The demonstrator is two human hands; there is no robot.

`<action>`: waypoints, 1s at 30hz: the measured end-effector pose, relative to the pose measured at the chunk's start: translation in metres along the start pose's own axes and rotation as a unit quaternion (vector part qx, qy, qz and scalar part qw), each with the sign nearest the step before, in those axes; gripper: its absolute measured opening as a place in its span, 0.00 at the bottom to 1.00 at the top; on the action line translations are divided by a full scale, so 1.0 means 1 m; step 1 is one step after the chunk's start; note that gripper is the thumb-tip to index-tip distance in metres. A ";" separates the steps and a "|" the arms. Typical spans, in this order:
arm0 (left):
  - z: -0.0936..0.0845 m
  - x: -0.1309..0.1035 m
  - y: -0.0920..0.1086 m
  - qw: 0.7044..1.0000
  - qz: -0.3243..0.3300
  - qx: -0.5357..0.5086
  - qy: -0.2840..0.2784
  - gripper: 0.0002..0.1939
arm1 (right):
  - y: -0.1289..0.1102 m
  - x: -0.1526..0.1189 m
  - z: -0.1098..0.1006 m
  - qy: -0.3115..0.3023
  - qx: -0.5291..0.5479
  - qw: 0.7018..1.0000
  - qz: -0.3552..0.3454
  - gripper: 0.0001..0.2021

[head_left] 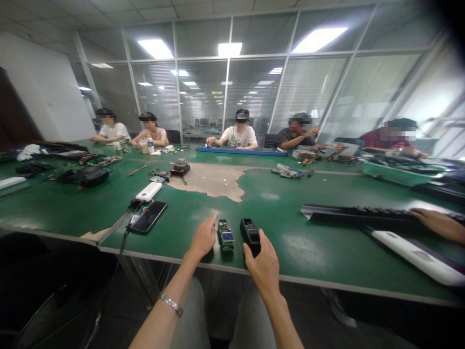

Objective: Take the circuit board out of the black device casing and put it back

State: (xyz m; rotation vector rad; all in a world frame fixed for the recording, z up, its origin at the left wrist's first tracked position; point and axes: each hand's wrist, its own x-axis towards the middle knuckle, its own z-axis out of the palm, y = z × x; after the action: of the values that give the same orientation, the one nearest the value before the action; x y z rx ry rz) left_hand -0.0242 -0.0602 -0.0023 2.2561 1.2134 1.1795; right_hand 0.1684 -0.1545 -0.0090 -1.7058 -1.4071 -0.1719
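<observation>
Close to the table's front edge lies a green circuit board (pixel 226 235) with a small bluish screen on its top face. My left hand (pixel 204 236) is just left of this board, the index finger stretched forward and nothing visible in it; its other fingers are partly hidden. On the board's right is a black plastic housing (pixel 250 230) with cut-out windows and a row of small holes. My right hand (pixel 264 257) grips the near end of that housing, thumb on the left side and fingers on the right. Board and housing are apart.
Left on the green table (pixel 189 223) lie a phone (pixel 149 216) and a white power bank (pixel 148 191) with cables. To the right, another person's hand (pixel 441 224) touches a long black strip (pixel 345 213); a white device (pixel 417 254) lies nearer. Several people sit opposite.
</observation>
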 end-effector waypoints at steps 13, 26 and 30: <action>0.002 0.000 -0.003 1.000 0.006 0.005 0.008 0.27 | 0.001 -0.004 -0.004 -0.001 -0.015 1.000 -0.004 0.33; 0.002 0.000 -0.002 0.999 0.008 -0.026 0.019 0.28 | -0.068 0.012 -0.010 -0.011 0.114 0.993 0.021 0.31; 0.000 0.000 0.000 0.999 0.012 -0.036 0.024 0.28 | -0.080 0.007 0.001 -0.023 0.082 0.996 -0.010 0.31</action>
State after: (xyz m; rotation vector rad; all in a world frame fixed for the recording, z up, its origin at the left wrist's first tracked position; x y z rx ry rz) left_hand -0.0241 -0.0597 -0.0025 2.2086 1.1457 1.2709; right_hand 0.1028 -0.1521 0.0381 -1.5693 -1.4319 -0.0264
